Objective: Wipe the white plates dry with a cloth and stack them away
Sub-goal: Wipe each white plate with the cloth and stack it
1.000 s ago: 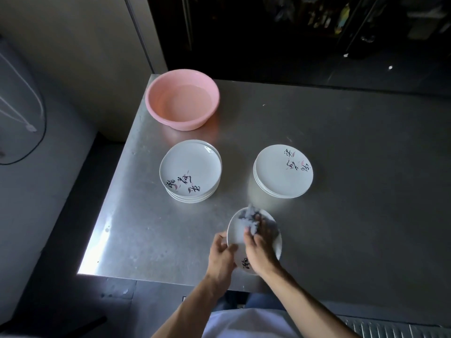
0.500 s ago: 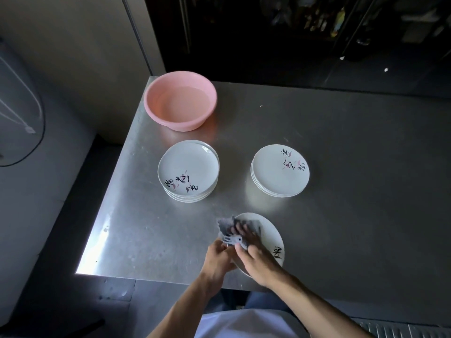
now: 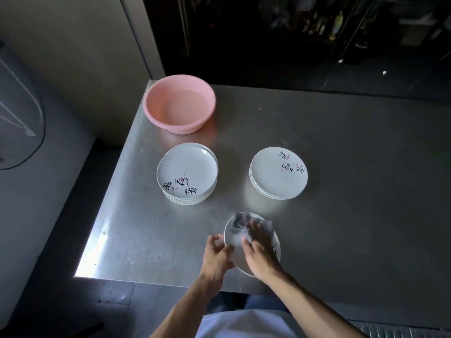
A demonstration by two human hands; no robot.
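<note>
A white plate is wiped at the near edge of a steel table. The left hand grips its left rim, thumb on top. The right hand bears down on a grey cloth spread over the plate's far half. Its fingers are blurred, so whether they pinch or merely press cannot be told.

Two stacks lie beyond: the left stack ahead-left and the right stack ahead-right, nearer the cloth hand. Which one holds the dried plates is unclear. Behind stands a pink basin. The plate's underside and any contact with the table are hidden.
</note>
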